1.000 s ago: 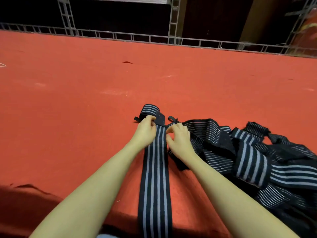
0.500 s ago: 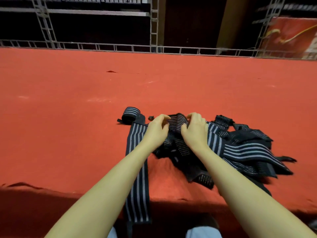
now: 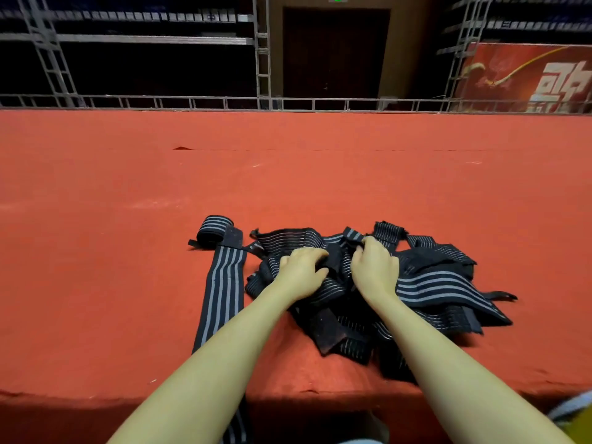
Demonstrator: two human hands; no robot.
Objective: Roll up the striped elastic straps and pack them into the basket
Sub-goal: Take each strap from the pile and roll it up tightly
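Gripping strap pile [image 3: 426, 283] — left hand [image 3: 301, 270], right hand [image 3: 373, 267], side by side

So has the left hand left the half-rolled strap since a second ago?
Yes. The left hand went right, off the half-rolled strap onto the strap pile.

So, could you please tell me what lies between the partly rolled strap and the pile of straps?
In the head view, only bare red table cover lies there.

Bare red table [image 3: 320, 187] beyond strap pile [image 3: 432, 283]; half-rolled strap [image 3: 222, 283] just left of it.
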